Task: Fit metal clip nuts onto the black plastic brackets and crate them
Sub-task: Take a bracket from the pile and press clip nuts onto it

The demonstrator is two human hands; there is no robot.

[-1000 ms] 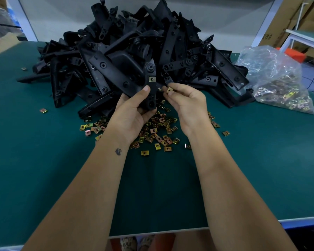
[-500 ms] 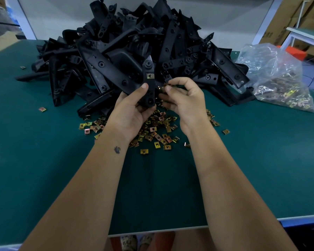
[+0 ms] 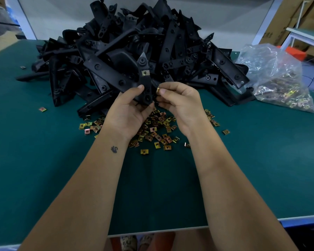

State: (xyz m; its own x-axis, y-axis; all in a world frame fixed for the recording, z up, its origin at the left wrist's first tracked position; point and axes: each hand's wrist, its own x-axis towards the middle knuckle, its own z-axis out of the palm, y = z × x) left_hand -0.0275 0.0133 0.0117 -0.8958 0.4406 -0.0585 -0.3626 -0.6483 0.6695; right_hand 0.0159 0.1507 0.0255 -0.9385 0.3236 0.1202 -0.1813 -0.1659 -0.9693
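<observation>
green table (image 3: 43, 178) | bracket heap (image 3: 127, 57) far middle | loose clip nuts (image 3: 158, 131) in front | plastic bag (image 3: 277, 78) right

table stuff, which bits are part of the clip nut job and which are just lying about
In the job:
- bracket held in the left hand
- clip nut pinched in the right hand
- loose clip nuts
- bracket pile
- bag of clip nuts

Lying about:
- cardboard boxes
- white side table

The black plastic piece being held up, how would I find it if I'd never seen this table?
Find the big heap of black plastic brackets on the green table. Just in front of it, the left hand holds one black plastic bracket upright. Unlike the heaped ones, it has a small gold metal clip nut fitted on it.
</observation>
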